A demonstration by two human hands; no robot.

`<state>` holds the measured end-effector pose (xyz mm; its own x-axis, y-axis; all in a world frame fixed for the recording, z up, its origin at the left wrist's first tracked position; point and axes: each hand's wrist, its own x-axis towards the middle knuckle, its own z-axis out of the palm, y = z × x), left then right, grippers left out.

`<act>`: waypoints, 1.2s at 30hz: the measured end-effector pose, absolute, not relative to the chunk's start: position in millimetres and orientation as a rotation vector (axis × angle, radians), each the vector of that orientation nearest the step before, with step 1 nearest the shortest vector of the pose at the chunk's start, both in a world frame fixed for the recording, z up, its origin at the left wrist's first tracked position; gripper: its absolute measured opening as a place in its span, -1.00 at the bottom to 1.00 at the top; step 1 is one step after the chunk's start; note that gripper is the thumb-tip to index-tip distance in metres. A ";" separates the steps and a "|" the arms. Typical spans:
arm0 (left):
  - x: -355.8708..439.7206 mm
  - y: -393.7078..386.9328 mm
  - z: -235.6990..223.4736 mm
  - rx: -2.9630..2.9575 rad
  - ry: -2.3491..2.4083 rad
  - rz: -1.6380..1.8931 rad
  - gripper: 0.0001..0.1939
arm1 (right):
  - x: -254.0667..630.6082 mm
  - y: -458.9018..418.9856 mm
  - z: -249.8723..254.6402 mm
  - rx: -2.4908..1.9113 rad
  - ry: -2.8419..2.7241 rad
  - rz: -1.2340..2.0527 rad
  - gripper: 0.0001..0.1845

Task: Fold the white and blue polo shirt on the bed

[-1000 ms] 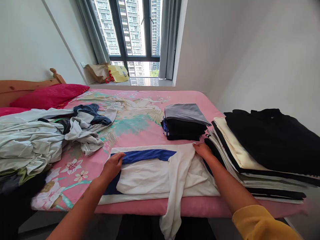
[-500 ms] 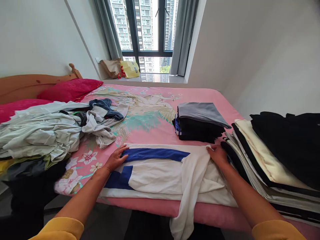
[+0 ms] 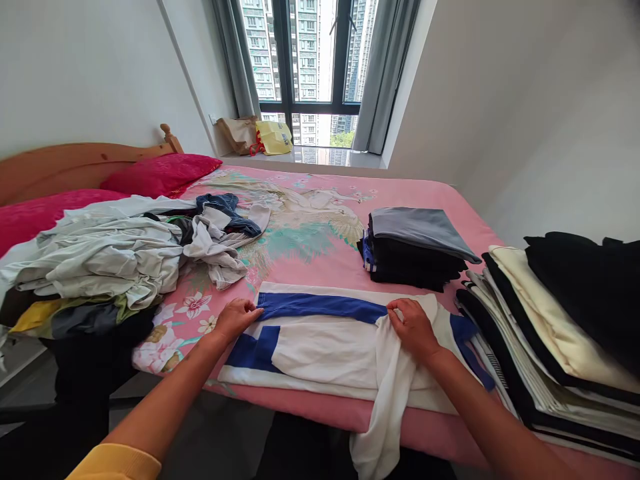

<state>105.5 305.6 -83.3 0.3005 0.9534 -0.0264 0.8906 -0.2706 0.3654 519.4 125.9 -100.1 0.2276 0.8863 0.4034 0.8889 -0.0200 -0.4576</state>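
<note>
A white garment with blue panels (image 3: 325,347) lies partly folded at the near edge of the pink bed (image 3: 310,260). My left hand (image 3: 235,319) rests on its left end, fingers curled over the edge of the blue stripe. My right hand (image 3: 413,327) is closed on a bunch of white cloth near the garment's right part. One white sleeve (image 3: 385,413) hangs down over the bed's edge.
A heap of unfolded clothes (image 3: 110,260) lies at the left. A folded dark stack with a grey top (image 3: 415,250) sits mid-right. A tall folded stack (image 3: 560,320) fills the right. Red pillows (image 3: 160,175), a wooden headboard and bags on the window sill (image 3: 260,137) lie beyond.
My right hand has moved left from the garment's right end and now grips white cloth nearer the middle. The view has shifted left. My left hand stays on the left end.
</note>
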 end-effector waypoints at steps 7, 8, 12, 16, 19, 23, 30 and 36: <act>112.5 306.9 -81.2 1.949 1.673 0.431 -0.71 | 478.7 135.1 -94.7 -1.901 -1.781 0.135 -0.85; 113.8 307.1 -80.9 1.932 1.650 0.444 -0.72 | 474.6 136.0 -94.1 -1.918 -1.804 0.139 -0.85; 118.2 308.0 -77.1 1.813 1.548 0.525 -0.70 | 464.7 138.7 -92.1 -2.055 -1.904 0.197 -0.78; 113.3 307.1 -70.9 1.650 1.436 0.599 -0.51 | 461.6 140.1 -92.4 -2.173 -1.942 0.209 -0.69; 107.1 305.1 -69.9 1.512 1.213 0.563 -0.41 | 459.8 142.0 -94.4 -2.202 -1.956 0.147 -0.66; 108.6 304.4 -75.8 1.752 1.197 0.471 -0.59 | 458.3 146.2 -97.3 -2.240 -1.956 0.078 -0.63; 116.0 305.3 -84.0 2.351 1.436 0.599 -0.81 | 458.1 146.8 -92.0 -2.292 -1.948 0.051 -0.81; 102.1 306.1 -90.1 2.410 1.479 0.500 -0.84 | 454.9 148.3 -89.3 -2.313 -1.958 -0.046 -0.86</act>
<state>102.1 306.1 -90.1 0.4194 0.8954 0.1496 0.8023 -0.4427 0.4004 454.9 148.3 -89.3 0.1675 0.9813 0.0950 0.9847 -0.1618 -0.0652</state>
